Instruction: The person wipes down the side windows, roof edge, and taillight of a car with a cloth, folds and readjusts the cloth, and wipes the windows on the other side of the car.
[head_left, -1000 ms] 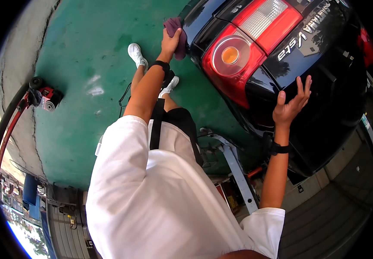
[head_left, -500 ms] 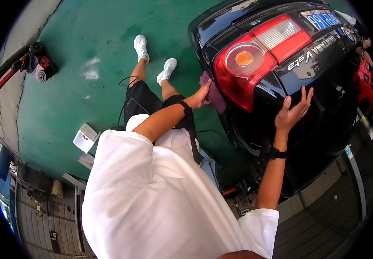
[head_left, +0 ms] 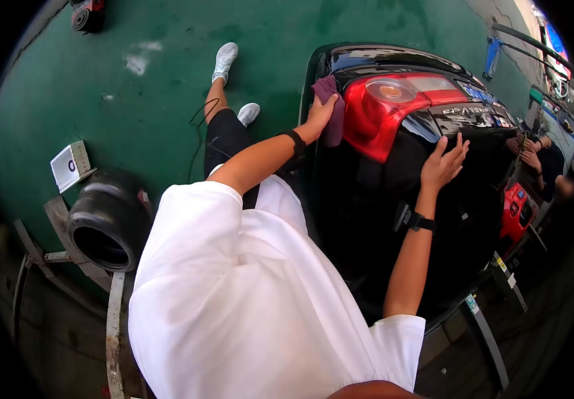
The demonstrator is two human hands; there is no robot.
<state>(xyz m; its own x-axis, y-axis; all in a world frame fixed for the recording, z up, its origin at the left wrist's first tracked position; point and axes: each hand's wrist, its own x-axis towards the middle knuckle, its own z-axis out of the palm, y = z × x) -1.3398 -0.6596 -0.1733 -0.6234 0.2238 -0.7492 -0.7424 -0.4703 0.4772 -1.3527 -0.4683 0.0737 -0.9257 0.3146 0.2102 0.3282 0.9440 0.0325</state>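
In the head view, my left hand (head_left: 320,118) is closed on a folded purple cloth (head_left: 334,126) and presses it against the rear corner of a black car (head_left: 393,56), beside the red tail light (head_left: 374,123). My right hand (head_left: 444,165) holds nothing. Its fingers are spread over the black rear panel below the chrome lettering (head_left: 466,110); whether they touch the panel I cannot tell. The tail light has a round clear lens at its upper part. Dark bodywork fills the space between my two arms.
Two stacked tyres (head_left: 104,223) and a white box (head_left: 71,166) stand to my left on the green floor (head_left: 167,106). Metal rails (head_left: 115,332) run low at the left. At the far right another person's hands (head_left: 533,154) are near the car, by a red part (head_left: 518,211).
My view has swung to the right and the tyres have come into sight. My left hand and the cloth are higher along the car's corner. My right hand stays spread by the rear panel.
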